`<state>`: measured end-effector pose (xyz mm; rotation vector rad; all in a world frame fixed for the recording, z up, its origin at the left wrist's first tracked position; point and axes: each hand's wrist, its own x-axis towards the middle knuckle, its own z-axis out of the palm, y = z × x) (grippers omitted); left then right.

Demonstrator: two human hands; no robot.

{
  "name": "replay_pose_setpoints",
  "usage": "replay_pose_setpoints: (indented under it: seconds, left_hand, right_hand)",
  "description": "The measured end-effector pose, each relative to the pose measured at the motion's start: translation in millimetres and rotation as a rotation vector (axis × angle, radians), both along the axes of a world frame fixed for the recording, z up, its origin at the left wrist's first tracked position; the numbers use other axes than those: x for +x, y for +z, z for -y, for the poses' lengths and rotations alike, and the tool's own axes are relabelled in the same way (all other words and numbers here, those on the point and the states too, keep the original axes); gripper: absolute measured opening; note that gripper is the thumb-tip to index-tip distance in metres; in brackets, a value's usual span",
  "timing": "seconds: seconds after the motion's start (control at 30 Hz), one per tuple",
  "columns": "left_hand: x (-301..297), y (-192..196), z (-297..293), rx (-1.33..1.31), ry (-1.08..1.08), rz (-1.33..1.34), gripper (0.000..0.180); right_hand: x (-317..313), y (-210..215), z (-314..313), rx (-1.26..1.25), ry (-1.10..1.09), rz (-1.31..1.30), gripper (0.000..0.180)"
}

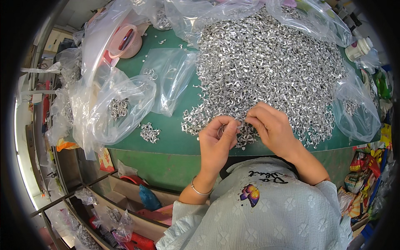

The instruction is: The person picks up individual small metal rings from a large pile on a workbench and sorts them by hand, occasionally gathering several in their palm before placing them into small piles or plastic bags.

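Note:
My left hand (213,145) is closed, with thumb and forefinger pinched at the near edge of a big heap of small silvery hooked metal pieces (271,71). A thin metal ring (221,131) shows between its fingers. Just to the right, my right hand (273,128) is closed in a pinch, its fingertips a short way from the left thumb. Whatever those fingertips hold is too small to make out. Both hands are over the near edge of the green table (179,141), with loose metal pieces around and under them.
Left of the heap lie a flat see-through bag (168,83), a small pile of metal pieces (150,133) and an open plastic bag holding rings (120,108). A pink basket (132,43) stands at the far left. Plastic bags border the heap; an open drawer (125,193) sits below left.

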<state>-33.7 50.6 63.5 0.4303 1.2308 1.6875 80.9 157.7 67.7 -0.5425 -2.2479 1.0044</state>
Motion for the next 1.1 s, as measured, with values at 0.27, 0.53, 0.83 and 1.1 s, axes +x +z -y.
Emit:
replay_pose_setpoints:
  seconds: [0.27, 0.53, 0.83, 1.1]
  left_hand:
    - [2, 0, 1, 0.052, -0.039, -0.27, 0.011]
    - [3, 4, 1, 0.291, -0.061, -0.67, 0.008]
    - [-13, -16, -5, 0.01, 0.026, 0.236, 0.014]
    - [-13, -36, 0, -0.119, 0.085, 0.105, 0.011]
  right_hand:
    - [3, 13, 2, 0.074, -0.017, 0.09, 0.008]
    - [1, 3, -1, -0.025, 0.055, 0.106, 0.007]
    - [8, -8, -20, -0.508, -0.092, 0.115, 0.01]
    - [-21, 55, -143, 0.034, -0.329, -0.035, 0.025]
